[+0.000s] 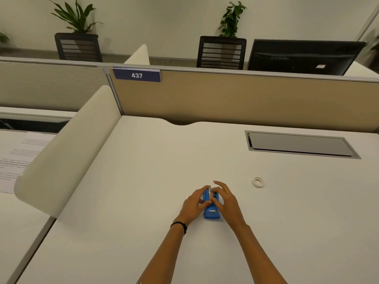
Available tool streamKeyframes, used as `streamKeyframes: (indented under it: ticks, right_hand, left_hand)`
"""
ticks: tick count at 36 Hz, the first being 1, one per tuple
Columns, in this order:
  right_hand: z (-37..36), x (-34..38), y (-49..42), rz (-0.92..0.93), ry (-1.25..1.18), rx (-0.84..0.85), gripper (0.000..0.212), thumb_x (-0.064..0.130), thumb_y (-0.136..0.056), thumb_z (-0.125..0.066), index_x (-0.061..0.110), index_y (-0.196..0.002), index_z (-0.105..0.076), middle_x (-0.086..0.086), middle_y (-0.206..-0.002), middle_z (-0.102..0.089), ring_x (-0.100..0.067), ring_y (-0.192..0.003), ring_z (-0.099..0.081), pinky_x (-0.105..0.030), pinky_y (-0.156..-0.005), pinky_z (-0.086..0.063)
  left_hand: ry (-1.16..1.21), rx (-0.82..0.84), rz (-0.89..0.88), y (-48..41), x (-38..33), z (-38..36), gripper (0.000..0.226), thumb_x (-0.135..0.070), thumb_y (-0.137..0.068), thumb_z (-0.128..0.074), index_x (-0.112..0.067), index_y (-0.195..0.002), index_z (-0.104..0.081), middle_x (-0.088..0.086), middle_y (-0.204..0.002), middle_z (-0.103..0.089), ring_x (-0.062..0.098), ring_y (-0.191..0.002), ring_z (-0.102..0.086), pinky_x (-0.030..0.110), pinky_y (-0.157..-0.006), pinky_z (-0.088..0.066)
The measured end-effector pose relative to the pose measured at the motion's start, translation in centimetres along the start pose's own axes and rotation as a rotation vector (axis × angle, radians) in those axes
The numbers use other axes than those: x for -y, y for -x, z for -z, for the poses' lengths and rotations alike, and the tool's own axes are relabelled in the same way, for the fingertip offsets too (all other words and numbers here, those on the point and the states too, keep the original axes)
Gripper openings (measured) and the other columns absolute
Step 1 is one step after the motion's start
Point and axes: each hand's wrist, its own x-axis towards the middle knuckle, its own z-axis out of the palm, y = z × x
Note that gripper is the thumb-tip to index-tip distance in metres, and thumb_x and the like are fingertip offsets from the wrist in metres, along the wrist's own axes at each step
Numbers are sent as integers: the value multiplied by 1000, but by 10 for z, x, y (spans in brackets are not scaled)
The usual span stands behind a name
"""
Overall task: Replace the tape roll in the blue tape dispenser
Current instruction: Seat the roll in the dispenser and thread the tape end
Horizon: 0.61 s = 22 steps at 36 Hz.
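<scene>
While you worked at a pale tabletop (143, 181) in an open office, a tan partition (225, 99) carrying a blue 437 sign (136, 75) closed off its far edge, with a curved white side divider (67, 152) on your left and a grey cable hatch (301, 144) set into the surface at right. Beyond the partition stood two mesh chairs, potted plants and a dark monitor (303, 56). The blue tape dispenser (211, 212) sat on the tabletop directly before you, between your hands. Your left hand (192, 206) curled its fingers (202, 192) around the dispenser's left side, gripping it. Your right hand (226, 203) cupped the other side, fingers partly bent over the top where a tape roll sat. A loose tape roll (258, 182) lay flat, well apart to the right.
</scene>
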Motion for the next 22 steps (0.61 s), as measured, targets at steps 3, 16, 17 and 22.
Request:
streamKeyframes:
  ticks: [3,16,17,22]
  right_hand:
    - [0,1,-2,-1,-33,-14,16,12,-86,-61,4,-99,-63,-13,-133,-50,-12,-105,-51,-21,-92,-40]
    - [4,-8,-10,-62,48,64,26,20,-92,-52,14,-116,-60,-5,-134,-50,-19,-119,-47,-28,-101,-35]
    - [4,-8,-10,-54,47,63,26,20,-91,-54,14,-115,-60,-5,-134,-50,-19,-118,-48,-24,-99,-35]
    - [3,-5,-5,-16,-8,59,23,17,-87,-59,12,-110,-62,-7,-119,-61,-20,-108,-56,-21,-92,-41]
  left_hand:
    - [-1,-1,-8,0,0,1,56,-41,-88,-55,-30,-139,-32,-4,-139,-47,15,-101,-62,27,-92,-48]
    - [50,-12,25,-3,4,1,55,-41,-87,-57,-28,-136,-36,-2,-136,-49,18,-99,-63,24,-87,-49]
    - [53,-12,25,-3,3,0,56,-40,-87,-57,-27,-137,-36,-1,-136,-49,18,-99,-62,24,-87,-49]
    - [41,-7,12,-2,3,0,53,-36,-90,-54,-26,-138,-35,-1,-137,-48,17,-99,-62,25,-89,-48]
